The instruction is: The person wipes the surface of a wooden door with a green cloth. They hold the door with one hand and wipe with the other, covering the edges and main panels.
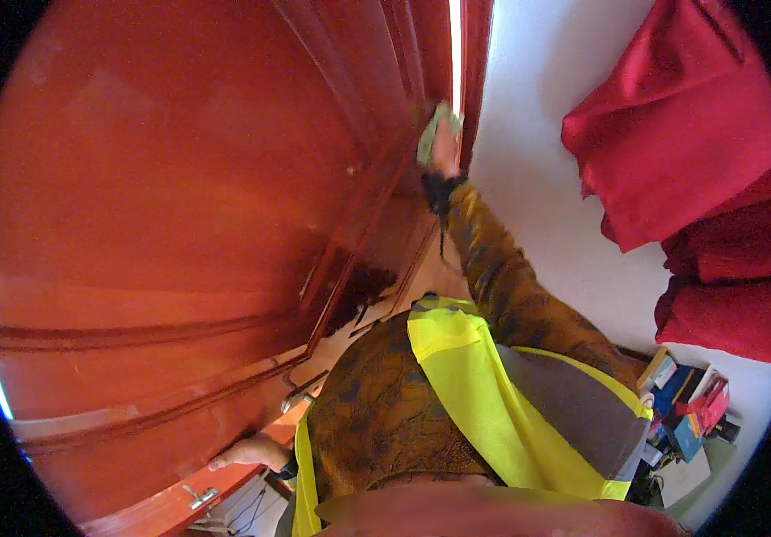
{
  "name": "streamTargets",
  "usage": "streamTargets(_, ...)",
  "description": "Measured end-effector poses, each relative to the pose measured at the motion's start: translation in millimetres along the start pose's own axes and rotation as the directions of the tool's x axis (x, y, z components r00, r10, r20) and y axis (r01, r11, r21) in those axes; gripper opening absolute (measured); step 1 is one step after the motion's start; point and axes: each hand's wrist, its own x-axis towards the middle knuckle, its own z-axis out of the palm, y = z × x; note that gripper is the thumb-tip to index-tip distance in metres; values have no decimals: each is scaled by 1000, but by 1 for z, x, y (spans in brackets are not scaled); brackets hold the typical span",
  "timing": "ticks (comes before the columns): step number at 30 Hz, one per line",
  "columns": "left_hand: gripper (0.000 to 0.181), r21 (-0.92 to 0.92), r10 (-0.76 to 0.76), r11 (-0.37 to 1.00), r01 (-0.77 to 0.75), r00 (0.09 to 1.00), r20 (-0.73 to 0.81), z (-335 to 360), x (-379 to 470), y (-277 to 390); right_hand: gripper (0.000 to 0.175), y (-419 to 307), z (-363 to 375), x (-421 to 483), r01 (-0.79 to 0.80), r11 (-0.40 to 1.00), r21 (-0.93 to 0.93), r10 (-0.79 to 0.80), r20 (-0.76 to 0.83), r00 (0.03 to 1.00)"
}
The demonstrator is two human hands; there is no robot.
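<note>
My right hand (446, 149) is stretched far forward with a pale green cloth (430, 137) in it. The cloth lies at the edge of a dark red wooden frame (473, 80), beside a narrow bright gap. At the lower left, my left hand (248, 451) rests against the edge of a large glossy red-brown wooden door or panel (157, 221); how its fingers close there is not clear. Below that hand a metal latch or handle (201, 497) sits on the red edge. A dark cord hangs near my right wrist.
Red fabric (681, 148) hangs on the white wall (533, 134) at the right. Books and boxes (688, 416) are piled at the lower right. Below the left hand, a white surface with dark cables (251, 507) shows. Dark rods or hooks (365, 319) stand near my body.
</note>
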Motion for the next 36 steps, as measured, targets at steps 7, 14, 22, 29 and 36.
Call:
streamTargets(7,93,44,61,997,-59,998,-31,7,-10,7,42,122,-18,-111,-612,769,-183,526,-362,770)
streamTargets(14,89,110,130,986,-126,991,-30,6,-11,14,44,77,36,-108,-573,781,-250,506,-286,814)
streamTargets(22,86,181,217,962,-205,975,-50,13,-10,21,86,-13,135,-85,-193,880,-434,123,-184,975)
streamTargets(29,85,229,247,950,-211,958,-143,20,-11,25,65,-72,171,-11,350,774,-528,-354,97,930)
streamTargets(36,88,172,161,978,-120,955,-251,45,-14,21,70,-122,140,100,534,665,-522,-529,175,830)
